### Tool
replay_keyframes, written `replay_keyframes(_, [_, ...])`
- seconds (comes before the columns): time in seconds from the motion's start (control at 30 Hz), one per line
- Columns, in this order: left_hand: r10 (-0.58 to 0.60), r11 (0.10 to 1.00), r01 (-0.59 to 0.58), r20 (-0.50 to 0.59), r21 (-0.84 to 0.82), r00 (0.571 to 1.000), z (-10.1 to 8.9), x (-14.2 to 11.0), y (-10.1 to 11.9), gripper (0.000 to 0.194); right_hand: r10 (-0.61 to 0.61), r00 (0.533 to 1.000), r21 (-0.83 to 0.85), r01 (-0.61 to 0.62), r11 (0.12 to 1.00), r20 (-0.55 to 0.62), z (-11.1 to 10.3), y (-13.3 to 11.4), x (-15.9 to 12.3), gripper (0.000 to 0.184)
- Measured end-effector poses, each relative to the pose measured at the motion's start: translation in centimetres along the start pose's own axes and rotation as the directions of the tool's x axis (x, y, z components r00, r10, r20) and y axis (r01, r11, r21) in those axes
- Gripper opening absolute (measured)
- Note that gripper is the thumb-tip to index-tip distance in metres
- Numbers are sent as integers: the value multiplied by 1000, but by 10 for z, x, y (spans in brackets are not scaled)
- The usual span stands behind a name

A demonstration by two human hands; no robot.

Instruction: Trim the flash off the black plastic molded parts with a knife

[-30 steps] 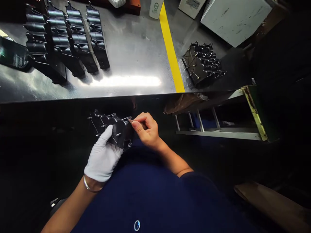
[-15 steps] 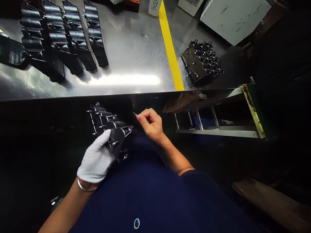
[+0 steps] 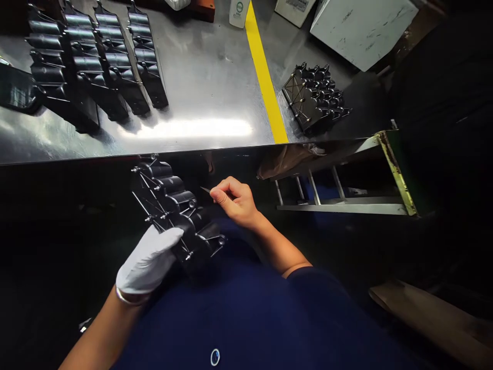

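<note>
Black ribbed part (image 3: 179, 198) held tilted in a gloved left hand (image 3: 148, 262)

A white bottle (image 3: 239, 14) at the far side of the metal table (image 3: 208, 92) carries a round green emblem, with lettering too small to read. The printed label on the pale carton (image 3: 295, 11) near it cannot be made out either.

The ribbed part is held in front of the table's near edge, above the person's dark blue shirt (image 3: 231, 308). It is glossy black, with a run of rounded humps, ring-ended lugs along its edges and thin straight ribs crossing its flat side.

The left hand grips the lower end, thumb laid across the flat side; the fingers behind are hidden. The bare right hand (image 3: 235, 201) pinches a thin pointed tool (image 3: 205, 189) between thumb and curled fingers, its tip near the part but apart from it. More black parts (image 3: 111, 56) stand in rows on the table.
</note>
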State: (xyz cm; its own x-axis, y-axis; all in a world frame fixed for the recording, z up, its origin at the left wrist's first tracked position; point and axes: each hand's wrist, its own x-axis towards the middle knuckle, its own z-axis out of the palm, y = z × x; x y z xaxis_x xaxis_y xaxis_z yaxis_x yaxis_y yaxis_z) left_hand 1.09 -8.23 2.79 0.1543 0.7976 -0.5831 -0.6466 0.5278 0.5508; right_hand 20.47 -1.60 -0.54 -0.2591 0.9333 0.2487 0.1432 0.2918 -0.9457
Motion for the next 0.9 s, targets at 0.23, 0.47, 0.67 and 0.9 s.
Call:
replay_keyframes(0.23, [165, 928, -199, 131, 314, 977, -3, 4, 22, 42, -391, 808, -71, 466, 882, 440, -19, -17, 0, 49])
replay_keyframes(0.47, [139, 945, -184, 177, 272, 974, 0, 7, 14, 37, -454, 679, -126, 623, 772, 577, -22, -23, 7, 58])
replay_keyframes(0.67, [115, 977, -118, 27, 177, 993, 5, 6, 7, 50, -502, 742, -220, 633, 742, 444, -22, -20, 11, 54])
replay_keyframes(0.9, [-6, 1000, 6, -61, 14, 998, 6, 8, 2, 43, -440, 780, -350, 604, 716, 444, -21, -14, 16, 57])
